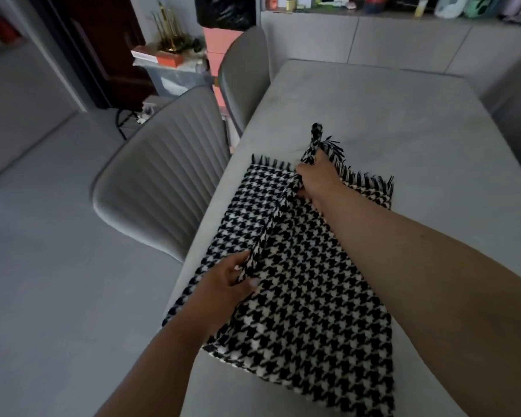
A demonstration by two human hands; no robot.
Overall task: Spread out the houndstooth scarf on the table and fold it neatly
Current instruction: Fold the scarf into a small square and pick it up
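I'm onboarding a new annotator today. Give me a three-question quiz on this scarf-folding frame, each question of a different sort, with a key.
1. True or false: both hands grip the houndstooth scarf.
2. Which hand is nearer the fringed end? A) left hand B) right hand
3. Fill in: two grey ____ stand along the table's left side.

Key:
1. True. The left hand pinches a raised fold near the table edge; the right hand grips bunched cloth farther away.
2. B.
3. Chairs: the near chair and the far chair.
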